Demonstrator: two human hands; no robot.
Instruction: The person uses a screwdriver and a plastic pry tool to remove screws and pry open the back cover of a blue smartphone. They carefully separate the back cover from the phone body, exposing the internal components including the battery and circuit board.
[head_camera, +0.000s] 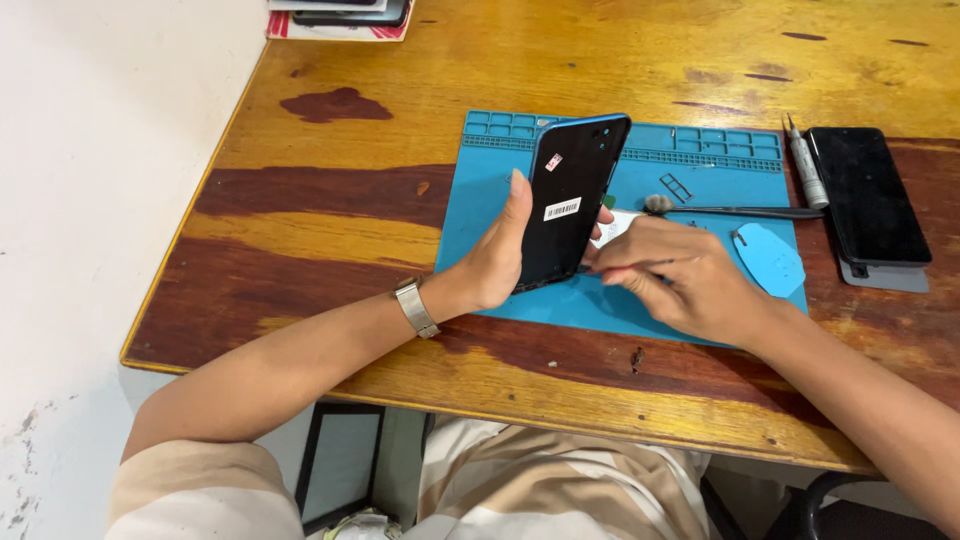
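Head view | phone (572, 200) long axis upright, gripped by left hand (497, 255) | right hand (680, 275) just right of phone's lower edge, pinching a thin tool

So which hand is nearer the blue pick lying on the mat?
The right hand: it sits just left of the blue pick. The left hand is farther left, holding the black phone.

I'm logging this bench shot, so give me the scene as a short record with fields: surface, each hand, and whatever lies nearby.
surface: wooden table with a blue work mat
left hand: left hand holds a black phone upright, tilted, over the mat
right hand: right hand pinched at the phone's lower edge; what it holds, if anything, cannot be told
on mat: blue pick-shaped tool, brush
right of mat: screwdriver, second dark phone lying flat
wrist: metal watch
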